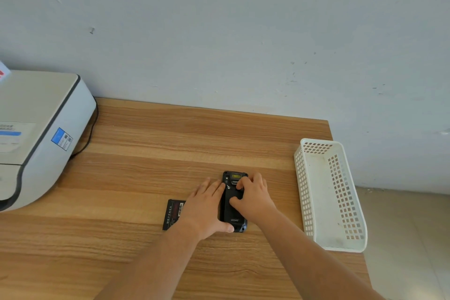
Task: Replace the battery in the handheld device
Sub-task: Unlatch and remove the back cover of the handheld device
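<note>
— What lies nearest?

— Two bare forearms cut off by the bottom edge, reaching over the wooden worktop. The left hand lies flat and spread, fingers straight, its thumb pressed against the lower end of the black handheld device; it braces the device's side rather than closing round it.

— And the other one?

— The right hand rests on top of the device, fingers curled down onto its upper back, thumb pressing mid-body. It hides what the fingertips touch, so whether they grip a latch or cover I cannot tell.

— Where is the device itself?

— Face down between the two hands, flat on the worktop, a yellow label showing at its far end.

— Anything under the left hand?

— A dark battery just left of it, its right part hidden beneath the palm; the print is too small to read.

— Farther out?

— Right of the right hand, well apart, a white perforated basket. Far left, a white printer, cropped by the frame, with a black cable behind it. Beyond, a pale wall.
</note>
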Available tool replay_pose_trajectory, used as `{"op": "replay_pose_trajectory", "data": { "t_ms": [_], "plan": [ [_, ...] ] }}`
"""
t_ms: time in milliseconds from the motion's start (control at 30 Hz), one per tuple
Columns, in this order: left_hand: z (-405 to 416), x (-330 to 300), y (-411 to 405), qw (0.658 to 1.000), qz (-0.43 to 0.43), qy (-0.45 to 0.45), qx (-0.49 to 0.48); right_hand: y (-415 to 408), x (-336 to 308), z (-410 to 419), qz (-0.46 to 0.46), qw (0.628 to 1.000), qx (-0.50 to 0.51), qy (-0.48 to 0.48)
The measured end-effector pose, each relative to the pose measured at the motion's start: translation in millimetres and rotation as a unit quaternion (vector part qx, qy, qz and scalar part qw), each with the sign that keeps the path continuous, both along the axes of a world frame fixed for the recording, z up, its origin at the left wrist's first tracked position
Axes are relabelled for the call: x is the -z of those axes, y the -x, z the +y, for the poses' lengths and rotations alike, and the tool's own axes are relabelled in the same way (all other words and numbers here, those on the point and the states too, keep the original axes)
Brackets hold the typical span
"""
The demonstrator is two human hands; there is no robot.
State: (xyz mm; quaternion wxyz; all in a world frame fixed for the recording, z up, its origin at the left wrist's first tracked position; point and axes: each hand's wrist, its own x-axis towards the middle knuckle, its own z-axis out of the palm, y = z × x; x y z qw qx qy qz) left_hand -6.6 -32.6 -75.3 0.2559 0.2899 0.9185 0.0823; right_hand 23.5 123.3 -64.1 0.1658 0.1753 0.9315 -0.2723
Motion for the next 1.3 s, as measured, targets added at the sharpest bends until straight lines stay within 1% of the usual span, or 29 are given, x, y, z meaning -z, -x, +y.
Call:
{"op": "replay_pose_trajectory", "data": {
  "t_ms": [267, 467, 600, 700, 867, 1067, 1133, 1200, 1300],
  "plan": [
    [-0.3, -0.7, -0.3, 1.000, 0.000, 0.003, 0.002, 1.7, 1.4, 2.2, -0.005, 1.000, 0.002, 0.003],
    [-2.7, -0.2, -2.8, 1.000, -0.008, -0.009, -0.002, 13.6, -1.5, 7.2, 0.063, 0.998, 0.026, 0.005],
    [-3.9, 0.3, -3.9, 1.000, -0.009, -0.009, -0.020, 26.6, -0.5, 1.7, 0.034, 0.999, 0.022, 0.015],
    [-4.0, -0.6, -4.1, 1.000, -0.006, -0.005, -0.022, 33.3, 0.8, -4.7, 0.013, 1.000, 0.003, -0.023],
    [-4.5, 2.2, -3.9, 1.000, -0.003, -0.012, -0.021, 41.4, -4.4, -17.1, 0.009, 0.995, -0.019, -0.102],
    [-4.3, 6.4, -3.9, 1.000, 0.006, -0.003, -0.012, 49.7, -4.9, -24.1, -0.018, 0.993, -0.004, -0.121],
    [-4.5, 6.7, -3.9, 1.000, 0.006, -0.002, -0.011, 50.7, -5.2, -24.0, -0.018, 0.993, 0.004, -0.113],
    [-4.3, 6.7, -4.2, 1.000, 0.005, -0.001, -0.011, 49.5, -5.4, -19.5, -0.014, 0.996, 0.012, -0.086],
    [-4.0, 6.0, -4.5, 1.000, 0.003, -0.004, -0.014, 39.7, -6.4, -0.6, 0.002, 0.997, 0.065, 0.035]
  ]
}}
